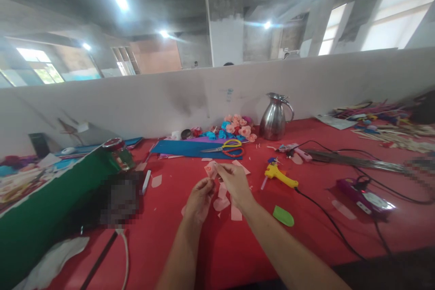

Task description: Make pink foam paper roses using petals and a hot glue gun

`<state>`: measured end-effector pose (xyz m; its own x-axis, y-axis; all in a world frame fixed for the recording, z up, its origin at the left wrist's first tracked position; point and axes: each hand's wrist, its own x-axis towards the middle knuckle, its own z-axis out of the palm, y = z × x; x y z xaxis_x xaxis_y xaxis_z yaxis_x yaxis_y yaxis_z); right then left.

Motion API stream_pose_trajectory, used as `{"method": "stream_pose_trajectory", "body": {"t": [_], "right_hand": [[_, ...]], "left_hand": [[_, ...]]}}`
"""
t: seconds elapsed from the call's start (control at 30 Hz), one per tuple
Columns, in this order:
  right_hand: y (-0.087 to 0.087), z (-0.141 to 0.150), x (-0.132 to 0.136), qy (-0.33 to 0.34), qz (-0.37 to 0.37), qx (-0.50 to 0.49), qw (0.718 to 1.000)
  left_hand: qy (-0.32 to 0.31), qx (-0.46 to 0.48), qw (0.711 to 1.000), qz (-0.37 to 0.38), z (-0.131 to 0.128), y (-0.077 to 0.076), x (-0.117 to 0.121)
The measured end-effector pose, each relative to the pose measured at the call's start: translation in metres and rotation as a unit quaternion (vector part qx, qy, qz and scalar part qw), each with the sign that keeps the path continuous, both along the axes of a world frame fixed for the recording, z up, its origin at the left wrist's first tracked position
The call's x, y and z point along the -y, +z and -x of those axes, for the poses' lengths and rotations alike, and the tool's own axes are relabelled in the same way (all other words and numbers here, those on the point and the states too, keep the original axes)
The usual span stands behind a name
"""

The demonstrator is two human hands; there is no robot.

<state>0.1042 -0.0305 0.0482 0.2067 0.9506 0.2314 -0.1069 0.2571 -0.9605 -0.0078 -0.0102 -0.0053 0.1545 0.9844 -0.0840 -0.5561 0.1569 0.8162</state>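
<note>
Between my hands is a small pink paper flower [210, 170], held up over the red tabletop. My left hand [200, 197] pinches it from below, fingers curled closed. The fingertips of my right hand [234, 182] are closed on a petal at its right side. Cut pink paper pieces [236, 212] lie under and around my hands. Scissors [224, 148] with yellow and red handles rest on a blue sheet [185, 148] just beyond. To the right lies a yellow glue gun [280, 176] with its cord trailing toward me.
Finished paper flowers [239, 127] sit in a bunch by the partition, beside a steel jug [273, 118]. A purple power strip [365, 197] with cables lies at right, a green piece [283, 216] nearer. On the left stand a lidded jar [118, 154] and a green box wall [50, 213].
</note>
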Motion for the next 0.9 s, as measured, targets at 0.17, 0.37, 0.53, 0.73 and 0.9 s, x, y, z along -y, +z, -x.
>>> {"method": "stream_pose_trajectory", "body": {"t": [0.17, 0.37, 0.53, 0.73, 0.9], "right_hand": [[0.002, 0.001, 0.001, 0.001, 0.000, 0.002, 1.000], [0.005, 0.002, 0.003, 0.007, 0.000, -0.001, 1.000], [0.009, 0.002, 0.006, 0.006, 0.017, -0.035, 0.999], [0.006, -0.008, 0.008, -0.009, 0.040, -0.075, 0.996], [-0.015, -0.017, 0.000, 0.019, 0.003, 0.014, 1.000]], "left_hand": [[0.006, 0.000, 1.000, 0.006, 0.000, 0.001, 0.000], [0.016, 0.002, 1.000, 0.021, -0.001, 0.003, 0.001], [0.018, -0.003, 1.000, 0.024, -0.001, 0.003, 0.001], [0.005, 0.012, 1.000, 0.007, -0.001, 0.003, 0.002], [0.004, 0.030, 0.999, 0.011, -0.002, 0.000, 0.001]]}}
